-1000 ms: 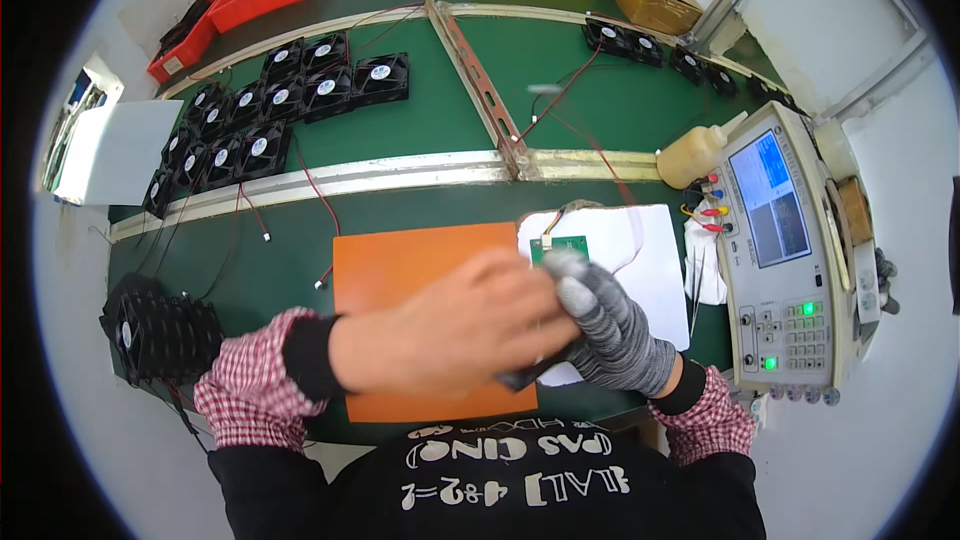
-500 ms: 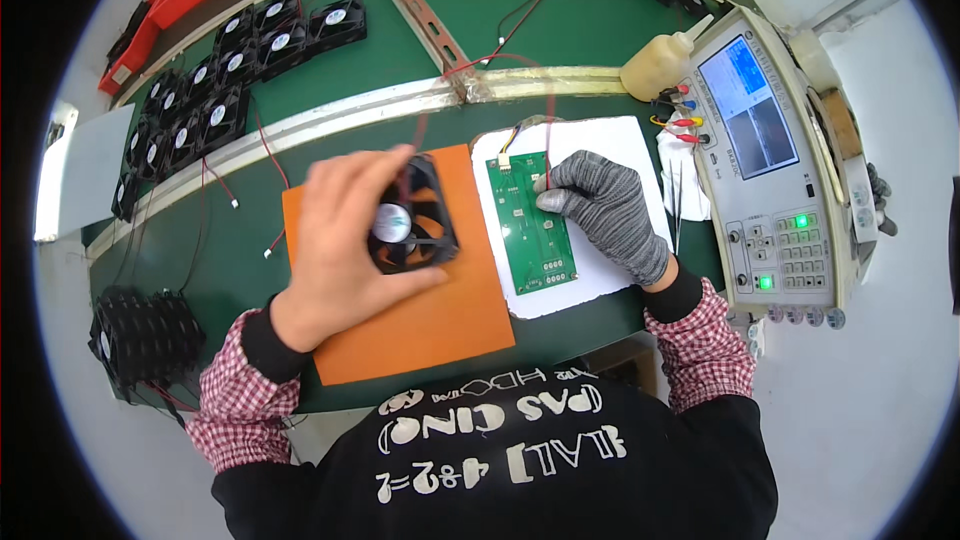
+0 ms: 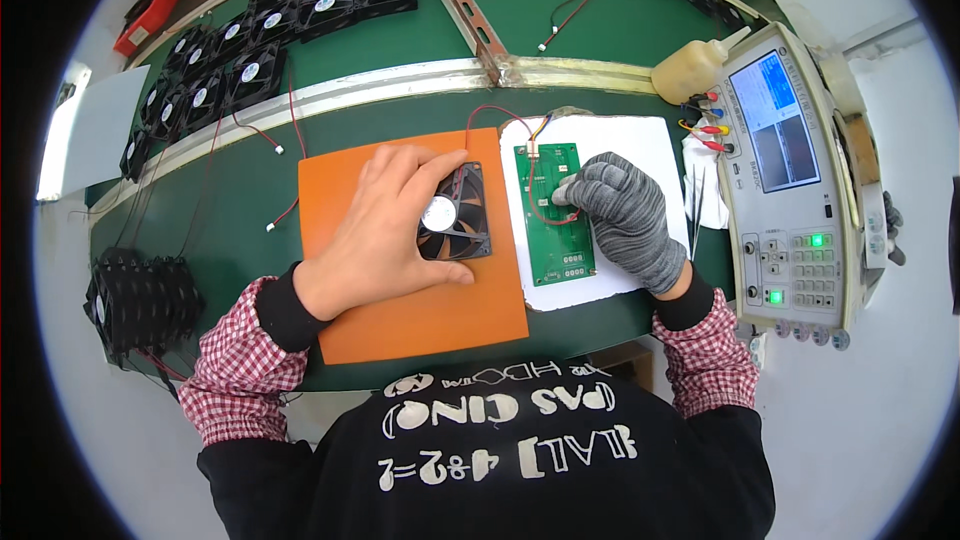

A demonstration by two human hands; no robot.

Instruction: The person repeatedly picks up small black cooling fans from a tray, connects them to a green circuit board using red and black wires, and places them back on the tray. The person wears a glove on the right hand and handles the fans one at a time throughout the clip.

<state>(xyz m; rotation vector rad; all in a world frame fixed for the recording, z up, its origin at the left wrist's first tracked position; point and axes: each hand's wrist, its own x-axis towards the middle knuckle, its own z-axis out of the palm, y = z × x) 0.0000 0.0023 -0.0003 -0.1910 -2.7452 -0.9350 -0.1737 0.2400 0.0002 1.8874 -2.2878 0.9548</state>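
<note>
My bare left hand (image 3: 385, 230) wraps the left side of a black cooling fan (image 3: 470, 210), thumb at its lower edge and fingers at its top. The fan lies on an orange mat (image 3: 430, 325). From the fan, a thin red-and-black cable (image 3: 530, 192) loops over to a green circuit board (image 3: 555, 245) on a white pad (image 3: 650, 140). In a grey knit glove, my right hand (image 3: 625, 220) is closed over the board, pinching the cable's end; the plug is hidden by the fingers. A white connector with coloured wires (image 3: 532, 149) sits at the board's top.
A test instrument (image 3: 790, 200) with a lit screen stands at the right, leads plugged into its side. Beside it are a squeeze bottle (image 3: 690, 70) and tweezers (image 3: 697, 205). More fans (image 3: 270, 20) lie far left; a stack of fans (image 3: 140, 305) stands near left. A metal rail (image 3: 400, 80) crosses the bench.
The fan has come down flat onto the mat under my left hand. My right hand has lowered the cable end toward the board, and its raised loop has dropped. The whole view has shifted slightly.
</note>
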